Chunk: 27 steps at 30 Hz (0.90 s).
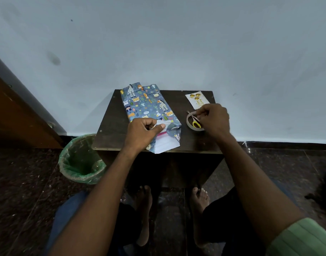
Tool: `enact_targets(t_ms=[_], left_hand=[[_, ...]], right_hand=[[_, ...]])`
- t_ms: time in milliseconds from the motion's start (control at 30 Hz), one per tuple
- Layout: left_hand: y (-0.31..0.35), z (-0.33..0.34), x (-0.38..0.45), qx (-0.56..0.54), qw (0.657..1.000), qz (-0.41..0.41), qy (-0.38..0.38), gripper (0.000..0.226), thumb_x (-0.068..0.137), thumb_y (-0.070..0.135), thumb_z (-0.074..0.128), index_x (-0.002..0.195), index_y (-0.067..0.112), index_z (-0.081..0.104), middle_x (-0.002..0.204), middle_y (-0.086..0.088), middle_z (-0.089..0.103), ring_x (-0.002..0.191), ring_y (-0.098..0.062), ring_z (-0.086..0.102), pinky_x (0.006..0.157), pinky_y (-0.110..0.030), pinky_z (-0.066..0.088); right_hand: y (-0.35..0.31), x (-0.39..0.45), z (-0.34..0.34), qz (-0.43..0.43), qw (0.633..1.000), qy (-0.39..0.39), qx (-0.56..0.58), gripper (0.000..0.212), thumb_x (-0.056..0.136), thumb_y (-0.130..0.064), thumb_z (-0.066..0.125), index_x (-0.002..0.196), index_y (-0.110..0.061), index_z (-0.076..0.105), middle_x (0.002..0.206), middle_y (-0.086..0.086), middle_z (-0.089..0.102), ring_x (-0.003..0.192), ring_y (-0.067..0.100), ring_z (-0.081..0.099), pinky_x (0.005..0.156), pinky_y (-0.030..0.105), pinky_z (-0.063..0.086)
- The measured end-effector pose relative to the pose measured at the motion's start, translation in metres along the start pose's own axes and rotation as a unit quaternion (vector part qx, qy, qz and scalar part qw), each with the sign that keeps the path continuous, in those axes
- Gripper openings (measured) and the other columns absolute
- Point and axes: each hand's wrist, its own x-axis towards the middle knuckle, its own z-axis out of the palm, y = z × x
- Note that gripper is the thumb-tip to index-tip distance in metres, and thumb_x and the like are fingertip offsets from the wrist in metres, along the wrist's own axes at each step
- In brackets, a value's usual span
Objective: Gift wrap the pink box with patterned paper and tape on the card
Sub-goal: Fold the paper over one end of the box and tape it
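The person sits at a small dark wooden desk (199, 143) pushed against a pale blue wall. On it lies the box, mostly covered in patterned paper (147, 106), a blue-grey sheet printed with giraffes, bears and other little animals. It runs from the far edge of the desk towards the near one, slightly left of centre. At the near end the wrapping is unfinished: the white underside of the paper shows in loose flaps, and a thin strip of the pink box (163, 133) peeks out between them.

The left hand (142, 131) is at that near end, its grip closed on a white flap of paper, thumb and curled fingers pinching it down against the box.

The right hand (214, 118) is over to the right, at the tape roll (194, 121), which lies flat on the desk. Its fingers are curled and seem to pinch at the roll's far rim (whether it has caught the tape's free end I cannot tell). A small pair of scissors (195, 122) with a yellow handle lies across the inside of the roll.

Just beyond the tape, near the far right corner, lies the card (196, 100), white with gold balloons and gold lettering.

A bin with a green liner (80, 159) stands on the floor to the left of the desk.
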Motion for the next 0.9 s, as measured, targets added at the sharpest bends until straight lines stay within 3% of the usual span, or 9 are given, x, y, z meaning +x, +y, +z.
enact_targets(t_ms=[100,200,333,433,500,600,700,767,900], left_hand=[[0.002,0.001,0.001,0.004,1.0,-0.012,0.005,0.03,0.091,0.027,0.085,0.07,0.01,0.073,0.054,0.013,0.048,0.053,-0.001,0.045,0.056,-0.016,0.04],[0.002,0.001,0.002,0.009,1.0,-0.013,0.008,0.036,0.091,0.028,0.085,0.072,0.001,0.072,0.059,0.003,0.047,0.057,-0.006,0.043,0.058,-0.021,0.039],[0.005,0.001,0.002,0.005,1.0,-0.019,0.005,0.036,0.091,0.028,0.085,0.077,-0.003,0.073,0.064,-0.003,0.048,0.061,-0.01,0.044,0.059,-0.022,0.04],[0.004,0.0,0.003,0.0,1.0,-0.024,0.005,0.033,0.091,0.028,0.086,0.076,0.0,0.074,0.062,-0.003,0.049,0.059,-0.007,0.044,0.059,-0.02,0.041],[0.002,0.001,0.005,-0.006,1.0,-0.026,0.001,0.034,0.09,0.03,0.086,0.078,0.001,0.075,0.063,-0.01,0.052,0.061,-0.008,0.046,0.061,-0.023,0.043],[0.001,0.0,0.007,-0.011,0.999,-0.041,0.001,0.027,0.089,0.03,0.087,0.074,0.01,0.075,0.061,0.004,0.053,0.056,-0.003,0.046,0.061,-0.018,0.043],[-0.001,-0.001,0.007,-0.015,0.999,-0.029,-0.015,0.034,0.089,0.031,0.086,0.081,0.0,0.076,0.066,-0.012,0.055,0.063,-0.01,0.048,0.064,-0.024,0.044],[-0.003,-0.002,0.008,-0.021,0.999,-0.026,-0.023,0.04,0.089,0.033,0.086,0.086,-0.005,0.074,0.07,-0.012,0.054,0.068,-0.014,0.048,0.066,-0.027,0.045],[-0.006,-0.004,0.008,-0.028,0.998,-0.016,-0.048,0.065,0.081,0.056,0.081,0.09,-0.008,0.071,0.078,-0.006,0.057,0.073,-0.015,0.051,0.067,-0.028,0.044]], right_hand=[[0.007,0.003,0.004,0.023,0.998,-0.029,-0.054,0.015,0.079,-0.009,0.07,0.076,-0.022,0.078,0.093,0.001,0.075,0.091,0.024,0.068,0.077,0.035,0.056],[0.006,0.002,0.014,0.007,0.995,0.0,-0.096,0.014,0.078,-0.013,0.072,0.088,-0.019,0.08,0.103,0.005,0.073,0.098,0.026,0.066,0.071,0.031,0.049],[0.001,0.005,0.02,0.026,0.99,0.013,-0.138,0.035,0.085,-0.026,0.074,0.116,-0.011,0.07,0.126,0.012,0.057,0.121,0.031,0.051,0.083,0.043,0.052],[0.004,0.007,0.023,0.071,0.989,0.004,-0.129,0.046,0.082,-0.022,0.074,0.125,-0.008,0.063,0.13,0.013,0.056,0.124,0.033,0.05,0.085,0.042,0.05],[0.007,0.009,0.021,0.084,0.991,0.016,-0.105,0.043,0.077,-0.018,0.076,0.118,-0.009,0.068,0.122,0.011,0.063,0.114,0.032,0.057,0.077,0.035,0.048],[0.007,0.011,0.014,0.098,0.993,0.021,-0.059,0.023,0.074,-0.011,0.075,0.098,-0.012,0.075,0.101,0.004,0.069,0.091,0.022,0.06,0.072,0.029,0.042],[0.009,0.016,0.01,0.157,0.987,0.027,0.019,0.007,0.081,-0.011,0.072,0.084,-0.016,0.076,0.089,-0.001,0.072,0.086,0.018,0.065,0.071,0.028,0.047],[0.013,0.019,0.008,0.186,0.98,0.035,0.053,0.011,0.084,-0.011,0.068,0.079,-0.016,0.077,0.084,0.001,0.074,0.086,0.02,0.07,0.069,0.03,0.052],[0.013,0.026,0.002,0.219,0.969,0.026,0.113,0.01,0.075,-0.008,0.071,0.07,-0.015,0.077,0.072,0.005,0.074,0.072,0.026,0.074,0.072,0.044,0.065]])
